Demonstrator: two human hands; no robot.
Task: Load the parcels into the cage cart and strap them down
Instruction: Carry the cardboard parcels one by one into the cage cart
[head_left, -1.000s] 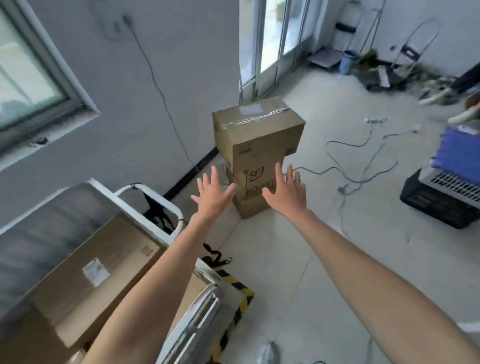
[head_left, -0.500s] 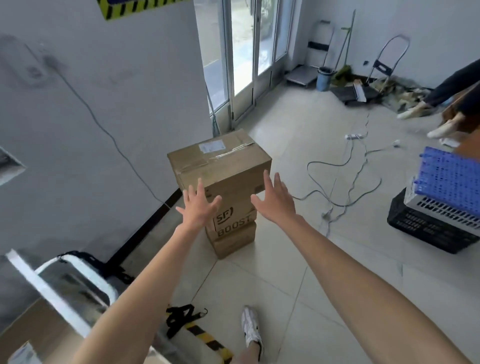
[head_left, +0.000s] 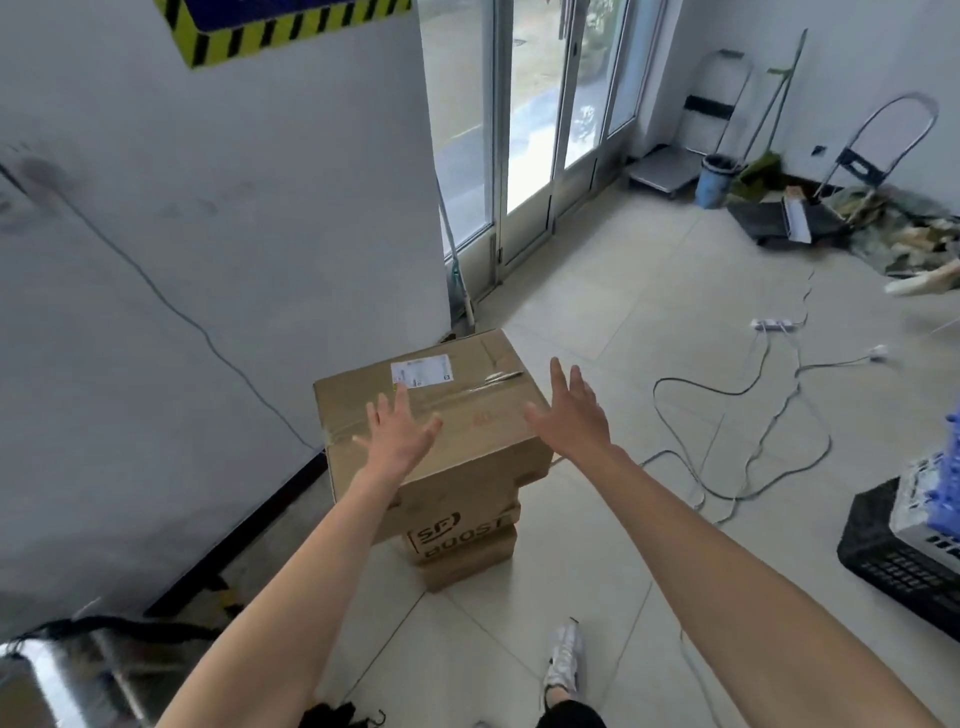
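A stack of brown cardboard parcels stands on the tiled floor by the white wall. The top parcel (head_left: 467, 410) is the largest, taped, with a white label on its lid. Below it sits a parcel printed "SF BOOST" (head_left: 462, 530), and a third one under that. My left hand (head_left: 397, 434) hovers over the top parcel's near left part, fingers spread. My right hand (head_left: 571, 413) is spread beside the parcel's right edge. Neither hand grips anything. A corner of the metal cage cart (head_left: 47, 670) shows at the bottom left, with a black strap (head_left: 130, 629) draped on it.
Grey cables (head_left: 727, 457) and a power strip (head_left: 773, 326) lie on the floor to the right. Black and blue plastic crates (head_left: 904, 551) are stacked at the right edge. Glass doors (head_left: 524, 130), hand trucks (head_left: 878, 150) and clutter fill the far end. My shoe (head_left: 563, 660) is on the tiles below.
I have stepped closer to the parcel stack; both open hands have moved from in front of it to over and beside the top parcel. The cart has slid mostly out of view.
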